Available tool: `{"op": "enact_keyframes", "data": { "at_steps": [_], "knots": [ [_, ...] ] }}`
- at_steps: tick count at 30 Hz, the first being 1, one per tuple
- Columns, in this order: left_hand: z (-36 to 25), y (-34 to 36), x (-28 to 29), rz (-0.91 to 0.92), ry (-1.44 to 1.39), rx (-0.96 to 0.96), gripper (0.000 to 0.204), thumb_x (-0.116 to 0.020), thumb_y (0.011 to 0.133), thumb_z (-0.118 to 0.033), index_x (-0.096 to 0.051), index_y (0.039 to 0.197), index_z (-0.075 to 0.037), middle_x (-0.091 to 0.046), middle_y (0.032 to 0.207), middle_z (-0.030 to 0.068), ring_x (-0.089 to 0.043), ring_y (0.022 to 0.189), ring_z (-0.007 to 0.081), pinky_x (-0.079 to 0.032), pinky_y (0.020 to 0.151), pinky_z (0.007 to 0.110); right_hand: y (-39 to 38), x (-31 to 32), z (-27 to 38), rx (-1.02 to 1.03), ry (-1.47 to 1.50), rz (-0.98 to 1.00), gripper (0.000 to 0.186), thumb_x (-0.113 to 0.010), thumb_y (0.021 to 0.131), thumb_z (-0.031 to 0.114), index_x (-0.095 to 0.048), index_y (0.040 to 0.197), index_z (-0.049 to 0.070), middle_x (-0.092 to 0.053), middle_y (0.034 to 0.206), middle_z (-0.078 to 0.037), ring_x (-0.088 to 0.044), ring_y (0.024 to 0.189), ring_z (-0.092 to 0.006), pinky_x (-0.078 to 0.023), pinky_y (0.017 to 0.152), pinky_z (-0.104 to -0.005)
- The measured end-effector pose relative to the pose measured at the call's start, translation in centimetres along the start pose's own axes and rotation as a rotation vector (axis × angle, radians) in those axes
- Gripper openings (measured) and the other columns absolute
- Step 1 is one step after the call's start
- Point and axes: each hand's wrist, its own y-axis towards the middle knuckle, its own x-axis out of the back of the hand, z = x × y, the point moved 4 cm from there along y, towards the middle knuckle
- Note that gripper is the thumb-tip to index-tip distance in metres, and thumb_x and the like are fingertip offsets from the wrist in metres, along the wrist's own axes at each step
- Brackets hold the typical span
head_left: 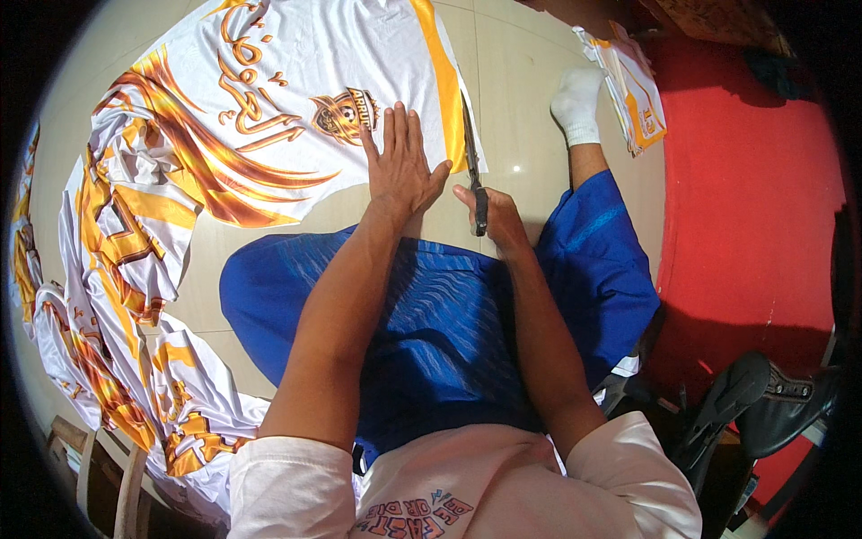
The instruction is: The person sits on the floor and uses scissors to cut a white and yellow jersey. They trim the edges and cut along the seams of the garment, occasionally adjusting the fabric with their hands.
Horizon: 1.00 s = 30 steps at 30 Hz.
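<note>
A white jersey fabric panel (278, 81) with orange flame print, lettering and a crest lies spread on the tiled floor. My left hand (400, 166) rests flat on it beside the crest, fingers stretched out and thumb toward the orange edge strip. Just to the right, my right hand (498, 216) grips a pair of scissors (480, 202) by the black handles. Their blades point away from me along the orange strip, with a narrow white strip of cloth on their right side. Part of the blades is hidden by the fabric.
More printed jersey cloth (135, 225) is heaped at the left. A stack of folded white and orange pieces (628, 90) lies at the far right, near my socked foot (579, 103). Beyond is a red surface (745, 198). A wooden frame (126, 476) stands lower left, a black shoe (781, 404) lower right.
</note>
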Motion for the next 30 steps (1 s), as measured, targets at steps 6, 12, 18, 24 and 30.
{"op": "enact_keyframes", "data": {
  "at_steps": [6,12,18,24,30],
  "knots": [
    [-0.1,-0.1,0.1,-0.028,-0.008,-0.010,0.104,-0.055,0.092,-0.064,-0.024,0.163,0.005,-0.017,0.173,0.0236,-0.009,0.163,0.0359,-0.001,0.126,0.067,0.1,0.3,-0.3,0.011,-0.031,-0.043,0.051,-0.085,0.085,0.052,-0.059,0.068,0.011,-0.053,0.062,0.002,-0.050,0.054,-0.0103,-0.038,0.052,-0.0297],
    [0.2,0.0,0.0,-0.042,-0.024,-0.010,0.104,-0.054,0.092,-0.065,-0.025,0.163,0.005,-0.017,0.173,0.0237,-0.009,0.163,0.0361,-0.002,0.125,0.068,0.3,0.4,0.0,-0.029,0.004,-0.022,0.045,-0.088,0.084,0.046,-0.058,0.070,0.015,-0.052,0.062,0.005,-0.045,0.051,-0.0071,-0.033,0.049,-0.0250],
    [0.1,0.0,-0.1,-0.022,0.013,-0.006,0.106,-0.052,0.092,-0.068,-0.023,0.164,0.004,-0.016,0.173,0.0228,-0.009,0.163,0.0358,-0.002,0.125,0.068,0.9,0.8,1.4,-0.045,0.000,0.070,0.049,-0.082,0.086,0.056,-0.061,0.074,0.013,-0.055,0.063,0.002,-0.048,0.052,-0.0096,-0.038,0.050,-0.0268],
    [0.1,-0.1,0.1,-0.023,-0.015,0.005,0.102,-0.055,0.094,-0.065,-0.025,0.164,0.003,-0.016,0.174,0.0217,-0.008,0.163,0.0332,0.001,0.126,0.066,1.2,0.3,1.1,-0.023,0.054,0.066,0.048,-0.081,0.087,0.054,-0.062,0.076,0.012,-0.054,0.064,0.002,-0.048,0.052,-0.0092,-0.037,0.049,-0.0264],
    [-0.1,0.0,-0.2,0.006,0.008,0.008,0.105,-0.053,0.094,-0.067,-0.020,0.165,0.003,-0.013,0.174,0.0225,-0.006,0.163,0.0347,-0.001,0.126,0.067,1.2,-0.3,1.1,-0.040,0.060,0.002,0.043,-0.087,0.085,0.046,-0.062,0.075,0.012,-0.053,0.064,0.004,-0.045,0.052,-0.0076,-0.034,0.048,-0.0255]
  ]
}}
